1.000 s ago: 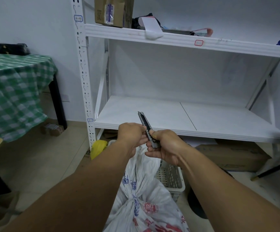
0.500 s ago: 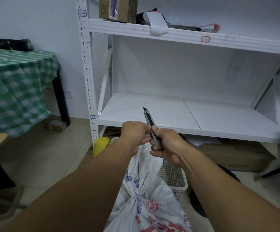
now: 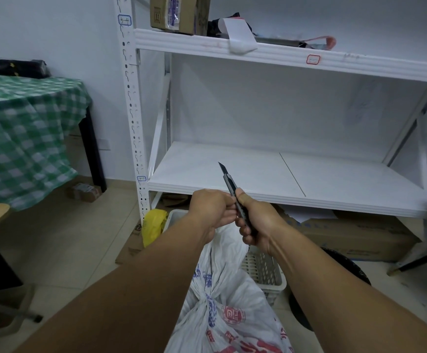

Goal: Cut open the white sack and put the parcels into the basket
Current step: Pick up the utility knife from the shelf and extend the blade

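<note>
A white sack with red and blue print stands on the floor below my arms, tied shut at its neck. My right hand grips a dark utility knife with its blade out, pointing up and away. My left hand is closed beside the knife's body, fingertips touching it, above the sack's loose top. A white slotted basket sits on the floor behind the sack, mostly hidden by it and my arms. No parcels show outside the sack.
A white metal shelf rack stands right ahead, cardboard boxes under it. A yellow bag lies by the rack's left post. A table with a green checked cloth is at left, a black round object at right.
The knife blade now sticks out further from the handle than a second ago. Both hands stay together above the sack; the view has shifted slightly.
</note>
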